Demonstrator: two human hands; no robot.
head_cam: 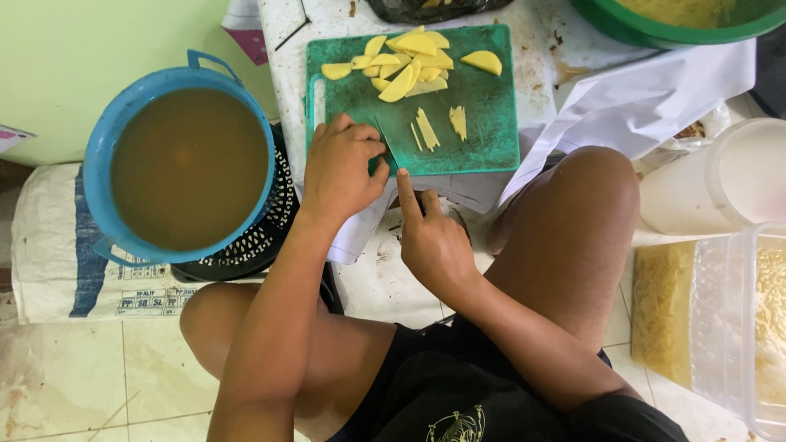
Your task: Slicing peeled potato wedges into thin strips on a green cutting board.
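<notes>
A green cutting board (483, 123) sits before a seated person. At its near edge, the left hand (344, 168) curls closed over something hidden; the right hand (434, 241) grips a knife, forefinger extended. A few thin strips (426, 129) lie mid-board; a heap of yellow slices (409, 61) at its far edge looks uncut.

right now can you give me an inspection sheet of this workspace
surface: stained white low table holding a green cutting board
job's things: pile of yellow slices at the board's far end; thin cut strips mid-board
clutter: white paper; blue tub of brown liquid; green bowl; clear bins of pale shreds
grippers: left hand pressed on the board's near edge; right hand beside it with forefinger out, blade not clearly visible
cables: nothing seen
surroundings: tiled floor, printed sack, green wall
</notes>
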